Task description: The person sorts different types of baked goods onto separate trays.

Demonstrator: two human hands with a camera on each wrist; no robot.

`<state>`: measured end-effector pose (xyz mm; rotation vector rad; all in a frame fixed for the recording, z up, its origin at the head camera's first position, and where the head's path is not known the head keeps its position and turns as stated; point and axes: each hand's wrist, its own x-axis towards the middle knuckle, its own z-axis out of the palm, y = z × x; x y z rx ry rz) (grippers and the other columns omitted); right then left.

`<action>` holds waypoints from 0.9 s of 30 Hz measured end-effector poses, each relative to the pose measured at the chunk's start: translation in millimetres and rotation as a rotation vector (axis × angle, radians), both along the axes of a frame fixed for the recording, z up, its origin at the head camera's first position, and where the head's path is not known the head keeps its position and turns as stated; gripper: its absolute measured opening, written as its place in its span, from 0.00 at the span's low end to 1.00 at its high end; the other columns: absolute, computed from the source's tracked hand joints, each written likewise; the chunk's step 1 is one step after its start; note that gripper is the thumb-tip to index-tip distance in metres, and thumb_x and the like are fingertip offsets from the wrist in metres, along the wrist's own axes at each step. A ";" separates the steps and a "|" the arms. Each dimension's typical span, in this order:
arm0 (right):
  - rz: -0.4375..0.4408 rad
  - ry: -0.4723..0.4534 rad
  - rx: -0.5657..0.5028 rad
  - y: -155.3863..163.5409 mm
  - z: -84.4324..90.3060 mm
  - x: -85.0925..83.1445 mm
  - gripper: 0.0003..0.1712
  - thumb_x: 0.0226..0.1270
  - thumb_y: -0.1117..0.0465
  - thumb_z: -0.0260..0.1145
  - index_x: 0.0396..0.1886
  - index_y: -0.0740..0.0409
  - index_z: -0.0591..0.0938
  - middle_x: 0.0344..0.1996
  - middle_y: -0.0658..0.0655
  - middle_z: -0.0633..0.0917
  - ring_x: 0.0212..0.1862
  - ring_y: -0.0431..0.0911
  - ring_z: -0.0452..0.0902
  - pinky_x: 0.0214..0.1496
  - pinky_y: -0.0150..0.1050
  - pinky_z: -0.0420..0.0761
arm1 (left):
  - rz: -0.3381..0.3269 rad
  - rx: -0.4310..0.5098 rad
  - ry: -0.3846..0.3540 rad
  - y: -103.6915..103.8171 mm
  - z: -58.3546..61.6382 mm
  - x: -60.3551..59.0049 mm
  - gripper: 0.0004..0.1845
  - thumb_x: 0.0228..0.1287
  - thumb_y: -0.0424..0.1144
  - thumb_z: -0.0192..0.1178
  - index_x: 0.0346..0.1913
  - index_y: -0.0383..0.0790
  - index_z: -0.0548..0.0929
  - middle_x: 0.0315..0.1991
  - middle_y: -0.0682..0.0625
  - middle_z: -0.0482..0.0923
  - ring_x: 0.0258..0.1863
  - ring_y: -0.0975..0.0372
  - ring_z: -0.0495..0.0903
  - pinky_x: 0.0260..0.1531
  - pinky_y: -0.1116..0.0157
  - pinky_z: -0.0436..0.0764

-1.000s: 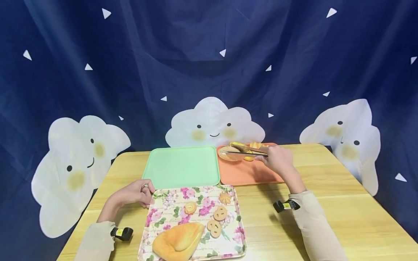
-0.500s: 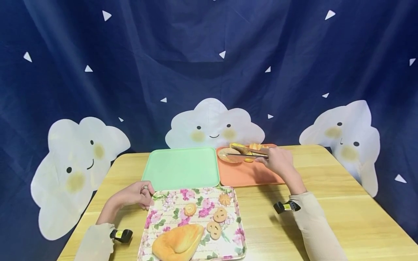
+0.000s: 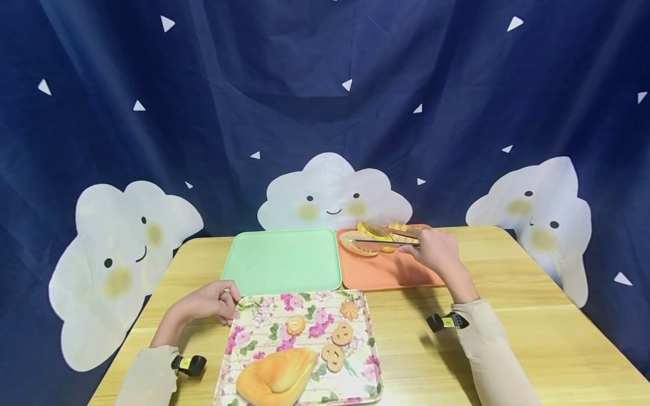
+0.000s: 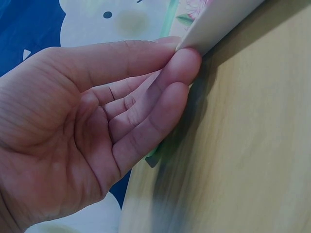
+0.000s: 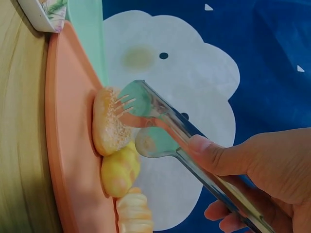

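My right hand (image 3: 437,248) grips metal food tongs (image 5: 177,124), one end forked and the other spoon-shaped. The tong ends stand apart over the orange tray (image 3: 391,270). In the right wrist view the forked end overlaps a sesame-topped bun (image 5: 104,128), while the spoon end lies beside it, near a yellow bread roll (image 5: 116,177). With thumb and fingertips, my left hand (image 3: 208,301) pinches the rim of the flowered tray (image 3: 266,341) at its far left corner. A big folded bread (image 3: 276,375) and several cookies (image 3: 333,357) lie on that tray.
A light green tray (image 3: 284,259) stands left of the orange one, behind the flowered tray. A ridged cream-striped bread (image 5: 132,213) sits past the yellow roll. The wooden table (image 3: 533,338) ends at a dark blue cloud-patterned curtain (image 3: 325,67).
My right hand and the tongs have shifted slightly to the right. The sesame bun has tilted a little, and slits show along its near side. My left hand keeps its place on the flowered tray.
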<state>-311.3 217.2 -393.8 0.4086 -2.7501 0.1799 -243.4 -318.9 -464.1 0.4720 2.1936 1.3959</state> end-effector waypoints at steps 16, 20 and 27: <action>0.223 -0.004 -0.235 -13.8 17.3 13.2 0.31 0.55 0.44 0.79 0.58 0.49 0.87 0.35 0.52 0.90 0.26 0.43 0.72 0.25 0.37 0.68 | 0.008 -0.012 0.001 -0.8 -2.4 -1.1 0.17 0.60 0.26 0.66 0.45 0.23 0.70 0.25 0.47 0.79 0.26 0.60 0.83 0.31 0.63 0.87; 0.359 -0.018 -0.293 -26.0 23.9 23.5 0.30 0.55 0.46 0.80 0.57 0.49 0.87 0.37 0.51 0.90 0.26 0.39 0.71 0.28 0.35 0.71 | 0.015 -0.020 0.005 -0.6 -2.4 -1.1 0.17 0.60 0.26 0.66 0.45 0.23 0.70 0.25 0.46 0.79 0.25 0.61 0.82 0.30 0.64 0.87; 0.607 -0.178 -0.367 -48.3 27.3 41.6 0.28 0.56 0.53 0.80 0.57 0.53 0.87 0.34 0.47 0.88 0.29 0.34 0.73 0.31 0.31 0.77 | 0.015 -0.018 0.002 -0.7 -1.5 -1.3 0.17 0.60 0.26 0.66 0.45 0.23 0.70 0.25 0.47 0.78 0.25 0.60 0.82 0.31 0.63 0.87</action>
